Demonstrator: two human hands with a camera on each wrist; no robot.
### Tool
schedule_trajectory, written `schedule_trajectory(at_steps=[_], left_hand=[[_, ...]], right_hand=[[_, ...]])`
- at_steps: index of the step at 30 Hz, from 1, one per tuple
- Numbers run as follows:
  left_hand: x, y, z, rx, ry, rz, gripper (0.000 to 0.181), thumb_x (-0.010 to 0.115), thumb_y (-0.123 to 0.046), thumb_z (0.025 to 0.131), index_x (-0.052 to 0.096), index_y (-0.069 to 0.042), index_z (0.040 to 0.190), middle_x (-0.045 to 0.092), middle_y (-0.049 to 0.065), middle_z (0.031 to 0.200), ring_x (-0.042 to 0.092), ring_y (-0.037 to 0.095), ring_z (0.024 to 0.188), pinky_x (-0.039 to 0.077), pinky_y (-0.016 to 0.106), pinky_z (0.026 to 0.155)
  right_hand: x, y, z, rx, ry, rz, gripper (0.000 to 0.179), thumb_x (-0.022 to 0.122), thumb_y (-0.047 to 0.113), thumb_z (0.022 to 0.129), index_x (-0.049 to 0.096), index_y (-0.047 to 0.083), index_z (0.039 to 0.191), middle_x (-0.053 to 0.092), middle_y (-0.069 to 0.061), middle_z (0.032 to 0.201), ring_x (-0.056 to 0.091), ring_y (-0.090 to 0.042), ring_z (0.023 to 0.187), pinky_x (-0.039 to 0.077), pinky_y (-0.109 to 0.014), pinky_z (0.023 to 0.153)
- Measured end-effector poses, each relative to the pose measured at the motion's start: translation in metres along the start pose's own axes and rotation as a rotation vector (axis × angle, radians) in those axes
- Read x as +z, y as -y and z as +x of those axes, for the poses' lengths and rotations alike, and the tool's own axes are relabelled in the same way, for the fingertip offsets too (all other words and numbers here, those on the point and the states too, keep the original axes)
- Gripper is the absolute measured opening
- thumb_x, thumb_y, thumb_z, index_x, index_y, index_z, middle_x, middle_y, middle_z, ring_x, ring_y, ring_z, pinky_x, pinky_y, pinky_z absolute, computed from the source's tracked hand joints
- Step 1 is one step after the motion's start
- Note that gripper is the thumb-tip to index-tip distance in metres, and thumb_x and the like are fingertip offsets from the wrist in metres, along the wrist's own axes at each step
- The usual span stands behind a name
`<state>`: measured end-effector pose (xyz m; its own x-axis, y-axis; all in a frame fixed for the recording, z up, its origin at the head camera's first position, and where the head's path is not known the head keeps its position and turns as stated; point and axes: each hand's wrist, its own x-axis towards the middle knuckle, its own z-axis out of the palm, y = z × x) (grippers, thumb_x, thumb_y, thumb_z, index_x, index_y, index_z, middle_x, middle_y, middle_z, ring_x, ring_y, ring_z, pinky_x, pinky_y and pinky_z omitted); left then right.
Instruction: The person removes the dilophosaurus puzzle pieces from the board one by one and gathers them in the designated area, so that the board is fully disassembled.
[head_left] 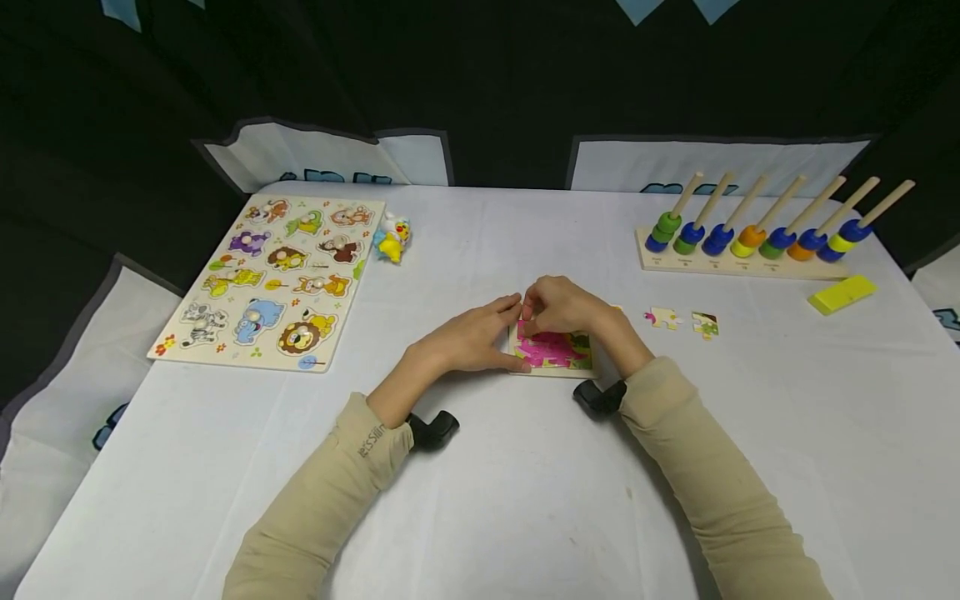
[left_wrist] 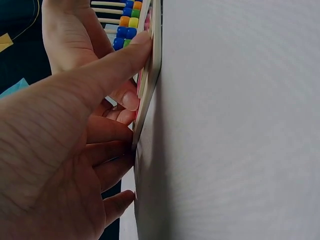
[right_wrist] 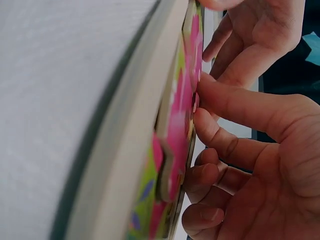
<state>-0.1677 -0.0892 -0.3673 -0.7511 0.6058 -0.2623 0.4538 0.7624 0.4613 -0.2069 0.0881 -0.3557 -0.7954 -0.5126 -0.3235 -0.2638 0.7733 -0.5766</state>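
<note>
Two sleeves (head_left: 315,508) (head_left: 720,483); two hands (head_left: 472,337) (head_left: 562,306) touching one puzzle (head_left: 555,353); two loose pieces (head_left: 663,318) (head_left: 705,323) nearby.

Head view: right hand (head_left: 564,305) at centre covers part of the puzzle (head_left: 555,355), left sleeve (head_left: 321,508) and right sleeve (head_left: 720,483) run off the bottom edge, upper-right rack (head_left: 750,237) labels (head_left: 717,265) illegibly small; right wrist view: puzzle blurred, cut off below.
</note>
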Motion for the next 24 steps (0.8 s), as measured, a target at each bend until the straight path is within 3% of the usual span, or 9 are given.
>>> schedule_trajectory(at_steps=[7,14,20,24], left_hand=[[0.0008,0.0013,0.0002,0.007,-0.008,0.004,0.091,0.068,-0.05,0.085,0.024,-0.007,0.152,0.016,0.008,0.162,0.023,0.023,0.147,0.027,0.038,0.119],[0.0017,0.002,0.0004,0.005,-0.002,-0.014,0.092,0.068,-0.05,0.085,0.022,-0.008,0.153,0.014,0.007,0.162,0.022,0.024,0.148,0.026,0.039,0.119],[0.0015,0.0017,0.0004,0.001,-0.001,-0.017,0.093,0.068,-0.051,0.084,0.023,-0.009,0.153,0.015,0.007,0.162,0.023,0.024,0.147,0.027,0.04,0.118],[0.0014,0.0023,0.0007,0.006,-0.005,-0.017,0.092,0.069,-0.051,0.084,0.024,-0.008,0.153,0.015,0.007,0.162,0.023,0.024,0.147,0.027,0.039,0.119]], right_hand=[[0.0018,-0.0003,-0.0007,-0.013,0.008,0.002,0.014,0.072,0.014,0.081,0.064,0.004,0.084,0.048,-0.002,0.075,0.043,-0.016,0.073,0.035,-0.026,0.062],[0.0037,-0.0023,-0.0008,-0.046,-0.052,0.006,0.004,0.068,0.006,0.081,0.065,0.004,0.079,0.052,-0.003,0.077,0.046,-0.018,0.075,0.037,-0.027,0.065],[0.0037,-0.003,-0.0015,-0.018,-0.071,0.004,0.018,0.076,0.015,0.078,0.066,0.004,0.087,0.049,-0.003,0.073,0.045,-0.017,0.072,0.036,-0.027,0.063],[0.0033,-0.0009,-0.0022,-0.024,-0.062,0.011,0.016,0.076,0.014,0.077,0.067,0.004,0.086,0.048,-0.002,0.069,0.043,-0.016,0.069,0.034,-0.026,0.061]])
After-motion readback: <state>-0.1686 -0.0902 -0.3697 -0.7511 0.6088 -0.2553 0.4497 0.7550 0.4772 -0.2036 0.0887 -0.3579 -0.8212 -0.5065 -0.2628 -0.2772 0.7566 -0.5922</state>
